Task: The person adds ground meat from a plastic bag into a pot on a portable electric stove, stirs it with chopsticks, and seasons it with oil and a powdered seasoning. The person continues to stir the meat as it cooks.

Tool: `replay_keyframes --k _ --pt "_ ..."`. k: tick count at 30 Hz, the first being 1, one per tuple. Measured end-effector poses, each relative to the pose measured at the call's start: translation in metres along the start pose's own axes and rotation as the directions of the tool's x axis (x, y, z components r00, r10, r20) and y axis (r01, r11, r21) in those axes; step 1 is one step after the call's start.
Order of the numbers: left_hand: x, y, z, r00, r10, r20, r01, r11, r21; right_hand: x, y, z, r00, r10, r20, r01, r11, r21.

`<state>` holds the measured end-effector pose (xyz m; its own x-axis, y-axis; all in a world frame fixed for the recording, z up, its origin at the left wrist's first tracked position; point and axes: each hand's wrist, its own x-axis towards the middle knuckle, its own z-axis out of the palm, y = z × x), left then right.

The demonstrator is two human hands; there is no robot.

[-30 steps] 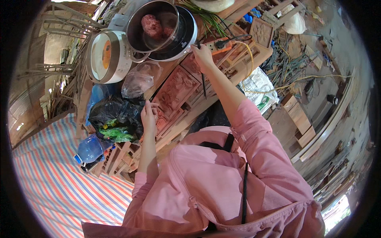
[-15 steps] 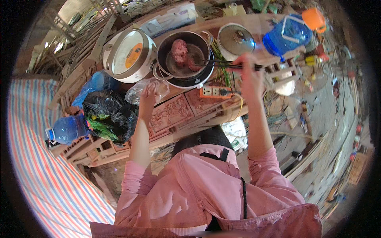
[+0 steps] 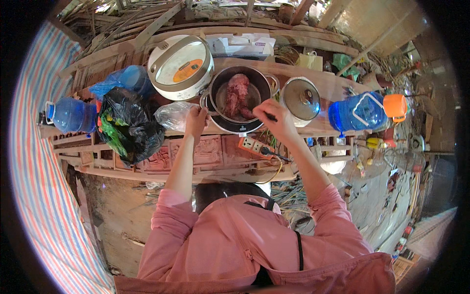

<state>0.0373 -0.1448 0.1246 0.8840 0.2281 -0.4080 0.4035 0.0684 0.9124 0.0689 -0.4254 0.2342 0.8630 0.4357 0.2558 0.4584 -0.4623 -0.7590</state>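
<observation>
Hands at the pot of raw meat

Going from the left: a blue water bottle is lying on the carved wooden bench, and beside it a black plastic bag with green leaves is sitting. Behind the bag a white rice cooker is standing with its lid closed. A clear plastic bag is lying just in front of the cooker.

The left hand is resting on the near left rim of the pot, fingers bent down; I cannot tell whether it is really gripping the rim or the small handle. The pot is standing in the middle of the bench top, uncovered, with a piece of raw red meat inside. The right hand is hovering over the near right rim, closed around a thin dark stick-like tool; its tip is hidden. The glass lid is lying just beside the pot on the right, and a big blue jug with an orange cap is farther right.

I judge the work is at an early stage: the meat is looking raw and the lid is off.

Compared with half a second ago, the right hand has come from the lid side to the pot, and the left hand has moved up to the rim.
</observation>
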Motion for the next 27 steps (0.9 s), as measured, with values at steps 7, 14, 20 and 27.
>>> replay_keyframes --k 7,14,20,27 --pt "-0.005 0.006 0.002 1.0 -0.023 -0.005 0.023 0.997 -0.076 0.027 0.02 0.008 0.985 -0.115 0.126 0.13 0.984 -0.125" --pt "-0.006 0.003 0.005 0.997 0.059 -0.05 -0.061 0.998 -0.031 0.003 0.0 -0.007 0.944 0.025 0.328 -0.018 1.0 -0.024" --pt "-0.005 0.003 0.005 0.998 0.018 -0.054 -0.015 0.999 0.039 0.032 0.023 -0.001 0.977 -0.1 0.19 0.101 0.995 0.005" --pt "-0.003 0.003 0.002 0.999 0.002 -0.038 -0.002 1.0 0.003 0.038 0.051 0.011 0.997 -0.047 0.061 0.053 0.994 -0.097"
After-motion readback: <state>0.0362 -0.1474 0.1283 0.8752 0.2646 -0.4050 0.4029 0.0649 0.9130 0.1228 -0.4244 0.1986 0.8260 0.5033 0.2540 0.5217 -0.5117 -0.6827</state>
